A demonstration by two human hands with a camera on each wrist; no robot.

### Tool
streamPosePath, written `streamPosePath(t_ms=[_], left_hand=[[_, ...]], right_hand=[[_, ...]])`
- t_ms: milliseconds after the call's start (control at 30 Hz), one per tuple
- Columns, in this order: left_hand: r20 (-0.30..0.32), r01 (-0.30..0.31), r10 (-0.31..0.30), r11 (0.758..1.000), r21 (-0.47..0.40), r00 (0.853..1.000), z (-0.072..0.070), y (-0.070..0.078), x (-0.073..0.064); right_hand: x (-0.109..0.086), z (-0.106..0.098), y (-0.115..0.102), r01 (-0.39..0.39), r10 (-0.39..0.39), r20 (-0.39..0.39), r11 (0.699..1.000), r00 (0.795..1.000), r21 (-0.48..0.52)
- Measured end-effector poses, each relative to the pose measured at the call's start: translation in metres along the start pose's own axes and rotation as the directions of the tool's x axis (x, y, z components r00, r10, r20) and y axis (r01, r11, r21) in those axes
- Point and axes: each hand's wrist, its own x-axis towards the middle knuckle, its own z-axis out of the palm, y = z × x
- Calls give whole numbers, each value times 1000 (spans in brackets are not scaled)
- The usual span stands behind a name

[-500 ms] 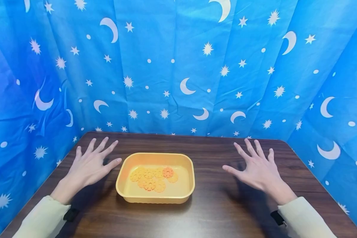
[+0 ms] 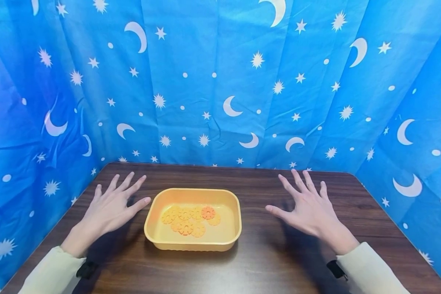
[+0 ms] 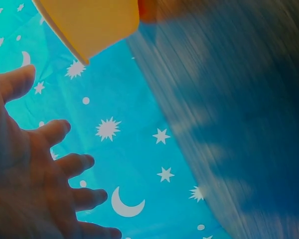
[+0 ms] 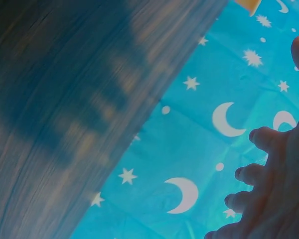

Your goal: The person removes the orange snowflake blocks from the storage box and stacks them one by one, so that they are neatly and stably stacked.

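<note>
The left hand [image 2: 112, 208] and right hand [image 2: 310, 210] are spread wide above the dark brown wood-grain counter [image 2: 264, 269], holding nothing. Between them, nearer the left one, stands a yellow rectangular tray [image 2: 192, 246] with flat orange and yellow flower-shaped discs [image 2: 192, 229] inside.

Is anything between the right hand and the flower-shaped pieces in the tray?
Only the yellow tray's right wall rises between the right hand and the flower-shaped pieces inside; nothing else visible blocks the way.

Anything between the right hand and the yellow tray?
No object: only bare dark wood tabletop between the right hand and the yellow tray, as the head view shows.
</note>
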Motion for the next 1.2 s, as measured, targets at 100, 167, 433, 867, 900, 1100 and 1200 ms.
streamPosePath(t_ms=[100,167,433,867,900,1100,1200], left_hand=[[-2,-6,6,1000,-13,1000,0,1,-2],[-9,-9,9,1000,-29,1000,-1,3,-3],[-60,-26,16,985,-169,998,-1,8,-12],[22,-28,39,920,-392,999,6,26,-23],[22,-29,42,916,-399,999,7,26,-23],[50,-17,43,897,-441,998,10,31,-27],[71,-1,38,886,-464,997,13,33,-30]], right_hand=[[1,-1,-7,13,-13,5,1000,1000,9],[3,-2,-11,22,-22,11,1000,1000,14],[19,-4,-39,91,-92,21,995,996,50],[37,4,-89,256,-259,3,959,966,122],[39,4,-92,270,-272,0,953,962,135],[47,15,-108,316,-324,19,933,946,175],[49,23,-117,311,-332,65,925,941,218]])
